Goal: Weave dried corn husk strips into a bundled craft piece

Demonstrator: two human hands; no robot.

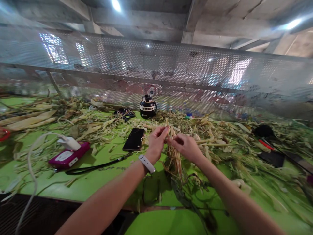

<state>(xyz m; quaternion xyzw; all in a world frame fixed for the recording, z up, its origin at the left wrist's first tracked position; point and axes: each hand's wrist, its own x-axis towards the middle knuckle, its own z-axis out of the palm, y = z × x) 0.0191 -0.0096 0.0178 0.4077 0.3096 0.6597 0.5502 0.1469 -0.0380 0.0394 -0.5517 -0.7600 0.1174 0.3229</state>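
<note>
A bundle of dried, yellow-brown leaves hangs upright between my hands, its tips pointing up and its long strips trailing down over the green table. My left hand, with a white band on the wrist, pinches the upper part of the bundle from the left. From the right, my right hand has thumb and finger pressed together on the same bundle, just below my left fingertips. What exactly lies between the right fingertips is too small to make out. A dark green, withered leaf hangs below the bundle toward the table edge.
Left of my hands lie a black phone with a strap and a magenta power block with a white plug and cable. A black bottle stands behind. Dried leaves litter the green table; a perforated metal screen closes the back.
</note>
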